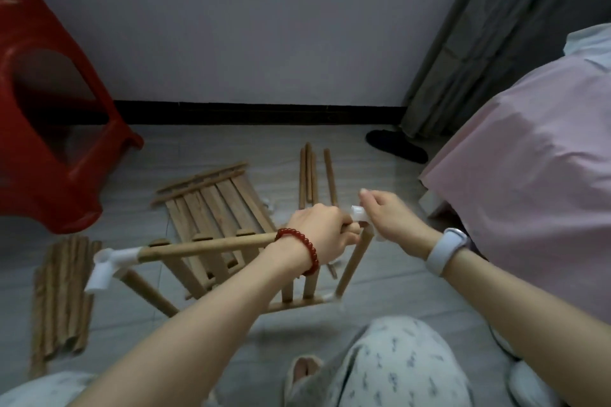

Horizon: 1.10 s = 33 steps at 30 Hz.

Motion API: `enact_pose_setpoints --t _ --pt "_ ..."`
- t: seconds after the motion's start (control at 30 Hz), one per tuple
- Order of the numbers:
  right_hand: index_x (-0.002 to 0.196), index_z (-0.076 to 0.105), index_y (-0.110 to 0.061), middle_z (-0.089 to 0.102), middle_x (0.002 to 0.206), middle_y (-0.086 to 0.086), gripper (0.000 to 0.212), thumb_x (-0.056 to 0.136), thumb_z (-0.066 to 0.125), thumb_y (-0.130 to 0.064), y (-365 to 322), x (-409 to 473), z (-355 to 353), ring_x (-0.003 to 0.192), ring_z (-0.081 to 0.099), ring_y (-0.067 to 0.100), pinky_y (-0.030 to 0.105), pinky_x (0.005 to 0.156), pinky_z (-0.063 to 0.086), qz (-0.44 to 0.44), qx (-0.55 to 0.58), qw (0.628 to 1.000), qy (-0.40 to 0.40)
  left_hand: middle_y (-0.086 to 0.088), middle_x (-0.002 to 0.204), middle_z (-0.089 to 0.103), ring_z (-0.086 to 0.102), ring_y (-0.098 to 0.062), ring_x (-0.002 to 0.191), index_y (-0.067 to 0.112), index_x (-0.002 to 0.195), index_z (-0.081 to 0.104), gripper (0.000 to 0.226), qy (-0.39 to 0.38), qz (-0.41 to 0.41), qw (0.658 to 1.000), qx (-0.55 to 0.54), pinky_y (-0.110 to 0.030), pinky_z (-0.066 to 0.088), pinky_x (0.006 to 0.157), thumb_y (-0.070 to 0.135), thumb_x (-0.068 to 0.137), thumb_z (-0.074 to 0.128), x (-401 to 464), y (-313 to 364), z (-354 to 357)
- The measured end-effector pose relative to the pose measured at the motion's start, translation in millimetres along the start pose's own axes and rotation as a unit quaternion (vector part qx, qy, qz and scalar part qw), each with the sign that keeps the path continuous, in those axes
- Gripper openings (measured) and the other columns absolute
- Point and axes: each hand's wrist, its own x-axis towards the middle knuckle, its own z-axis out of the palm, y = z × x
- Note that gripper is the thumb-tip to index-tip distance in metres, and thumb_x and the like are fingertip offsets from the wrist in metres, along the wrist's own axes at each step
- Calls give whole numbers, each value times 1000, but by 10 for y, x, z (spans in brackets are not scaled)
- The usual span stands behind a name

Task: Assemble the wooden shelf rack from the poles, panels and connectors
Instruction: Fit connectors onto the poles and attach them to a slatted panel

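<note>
My left hand grips the right end of a long wooden pole that belongs to a partly built rack frame held above the floor. My right hand pinches a white plastic connector at that same pole end, where a second pole slants down from it. Another white connector caps the pole's left end. A slatted wooden panel lies flat on the floor behind the frame.
Several loose poles lie on the floor ahead, and a bundle of sticks at the left. A red plastic stool stands at the far left. A pink-covered bed fills the right. My knee is below.
</note>
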Motion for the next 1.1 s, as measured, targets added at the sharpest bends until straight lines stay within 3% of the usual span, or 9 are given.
enact_pose_setpoints --t 0.1,0.23,0.37,0.43,0.57,0.7,0.8,1.0,1.1 --pt "64 53 -11 53 55 -1 48 101 31 -31 209 -33 150 38 52 2 12 33 33 90 20 996 18 2 84 63 59 -19 84 21 85 61 27 -45 7 999 27 -33 47 75 46 90 52 -30 47 267" --pt "65 53 -10 54 58 2 49 101 30 -35 577 -85 228 55 50 15 25 49 36 167 29 985 29 2 84 65 59 -17 81 22 88 63 26 -83 21 996 38 -31 46 72 47 89 54 49 111 592" --pt "64 54 -8 53 58 1 51 101 30 -34 857 -207 280 61 51 18 24 52 37 146 18 989 17 5 69 55 55 -18 71 24 74 53 28 -162 48 984 58 -28 37 59 48 89 53 132 93 813" --pt "58 52 -10 53 54 -2 54 101 30 -34 897 -214 244 54 52 13 21 47 39 130 18 991 13 8 66 49 52 -16 69 26 72 46 29 -168 57 982 58 -28 33 56 49 90 50 170 50 866" --pt "59 52 -11 61 56 3 54 101 27 -34 895 -231 161 56 62 14 16 44 41 144 16 989 -15 9 73 50 51 -14 72 24 88 52 25 -154 68 984 50 -27 35 59 48 92 46 193 -34 865" --pt "72 52 -8 60 59 8 42 101 30 -30 884 -258 294 39 57 10 12 30 33 270 78 960 -4 8 76 52 51 -13 74 24 92 55 26 -174 69 981 44 -22 30 51 49 90 49 193 -64 895" --pt "74 50 -9 59 56 9 35 99 33 -28 822 -246 379 36 53 12 11 30 30 322 88 942 20 6 81 56 53 -14 77 23 96 58 28 -192 57 979 29 -25 35 56 50 89 51 221 -91 885" --pt "65 51 -11 60 65 10 44 100 33 -31 796 -253 420 52 62 22 20 40 42 233 39 971 14 7 78 53 52 -15 77 23 96 58 28 -190 41 981 17 -26 35 58 49 89 51 200 -140 841" --pt "62 49 -11 58 64 8 46 100 32 -32 807 -318 433 55 65 25 31 55 53 208 23 978 2 4 84 59 56 -16 80 23 98 60 29 -196 36 980 8 -29 41 64 49 88 52 168 -145 842"
